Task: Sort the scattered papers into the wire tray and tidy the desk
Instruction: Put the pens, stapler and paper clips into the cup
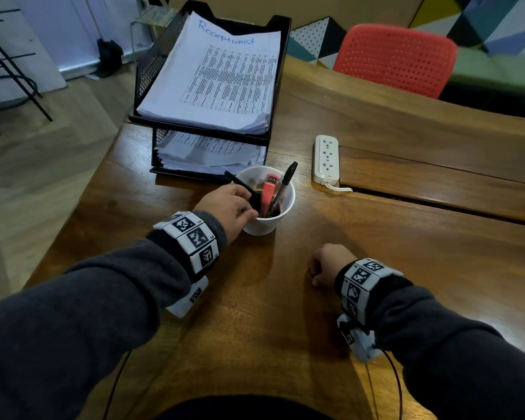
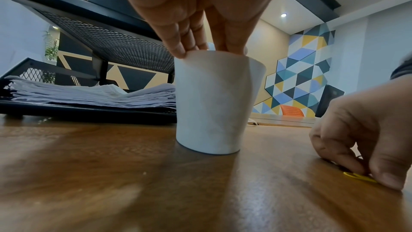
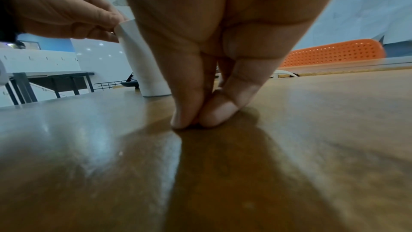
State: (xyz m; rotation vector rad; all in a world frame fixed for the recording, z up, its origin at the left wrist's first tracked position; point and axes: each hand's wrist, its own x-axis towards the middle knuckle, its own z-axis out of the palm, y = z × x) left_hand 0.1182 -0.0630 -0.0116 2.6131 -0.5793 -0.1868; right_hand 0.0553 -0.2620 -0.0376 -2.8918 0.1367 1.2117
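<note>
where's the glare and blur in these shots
Head view: soft glare on the desk near the right sleeve, chair slightly smeared. Left wrist view: foreground desk blurred, cup fairly sharp. Right wrist view: pale sheen lower left, near wood out of focus.

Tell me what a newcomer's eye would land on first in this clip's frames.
Probably the black wire tray at the desk's far left, both tiers stacked with papers. Just in front, the left hand grips the rim of a white cup holding pens. Nearer, the right hand pinches a yellow paper clip on the desk.
</note>
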